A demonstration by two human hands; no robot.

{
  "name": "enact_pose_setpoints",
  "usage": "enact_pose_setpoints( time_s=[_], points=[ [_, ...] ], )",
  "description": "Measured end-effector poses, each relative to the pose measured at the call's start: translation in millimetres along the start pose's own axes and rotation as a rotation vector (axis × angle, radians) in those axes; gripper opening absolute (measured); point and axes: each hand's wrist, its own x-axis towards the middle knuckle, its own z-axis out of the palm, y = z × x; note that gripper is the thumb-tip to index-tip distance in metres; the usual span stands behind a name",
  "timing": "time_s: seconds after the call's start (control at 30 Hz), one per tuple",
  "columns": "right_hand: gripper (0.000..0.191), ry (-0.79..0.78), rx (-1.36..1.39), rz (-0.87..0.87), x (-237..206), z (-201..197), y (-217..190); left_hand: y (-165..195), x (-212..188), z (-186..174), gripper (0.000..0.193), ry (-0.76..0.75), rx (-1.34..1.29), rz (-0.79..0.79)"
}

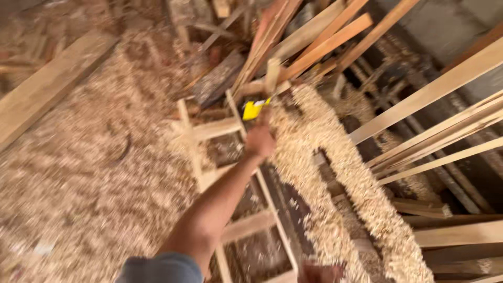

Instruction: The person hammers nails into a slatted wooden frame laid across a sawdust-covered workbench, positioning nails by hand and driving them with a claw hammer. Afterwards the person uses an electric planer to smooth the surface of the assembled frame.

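Left hand (259,140): stretched out ahead on a bare arm, closed around a yellow tool (252,109); the fingers wrap its lower end, so only the upper part shows.
Yellow tool: small and bright yellow with a dark patch, blurred; its exact kind cannot be told. It sits just above the fist, close under the short post (272,75).
Right hand (320,273): only a sliver shows at the bottom edge, beside the frame's lower rail; whether it is open or closed cannot be told.
Frame (209,131): a ladder-like wooden frame of pale rails and cross pieces, lying on the shavings and running from the bottom edge up to the tool. The arm passes over it.
Short post: a pale wooden stub standing upright at the frame's far end.
Shavings (94,173): curly wood shavings cover the floor at left; a thick ridge (335,183) of them runs down the right side of the frame.
Slats (440,131): long pale strips lean across the right, more piled at top centre.
Plank (47,86): a broad board lying at upper left.
Sleeve (162,268): grey-blue, at the bottom edge.
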Motion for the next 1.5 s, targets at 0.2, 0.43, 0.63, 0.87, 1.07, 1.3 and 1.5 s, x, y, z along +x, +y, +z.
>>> enact_pose_setpoints(
  time_s=[0.2, 0.43, 0.63, 0.87, 1.07, 1.3, 1.5],
  points=[
    [0.032, 0.066, -0.010, 0.247, 58.8, -1.7, -3.9, -37.8, 101.0, 34.4, 0.031, -0.076, 0.112, -0.159],
    [0.035, 0.221, 0.088, 0.249, -71.0, -71.3, 54.0, 12.0, -19.7, 19.5, 0.012, 0.349, -0.043, 0.414],
    [0.037, 0.525, 0.113, -0.095, -192.1, -131.9, 61.9, 133.3, -222.3, -32.6, 0.007, -0.114, -0.328, 0.658],
    [0.060, 0.857, 0.130, 0.017, -402.3, -203.9, 125.7, 287.9, -500.9, -75.0, 0.005, -0.562, -0.579, 0.937],
    [0.076, 1.182, 0.083, 0.017, -608.5, -222.0, 214.2, 368.3, -725.6, -161.1, 0.004, -0.731, -0.766, 1.255],
    [0.049, 1.312, 0.018, 0.384, -820.9, -202.2, 299.0, 422.8, -956.9, -218.1, 0.011, -1.152, -0.874, 1.729],
    [0.033, 1.543, -0.149, 0.727, -955.1, -135.4, 349.2, 420.7, -1125.9, -237.0, 0.014, -1.481, -0.905, 2.088]
  ],
)
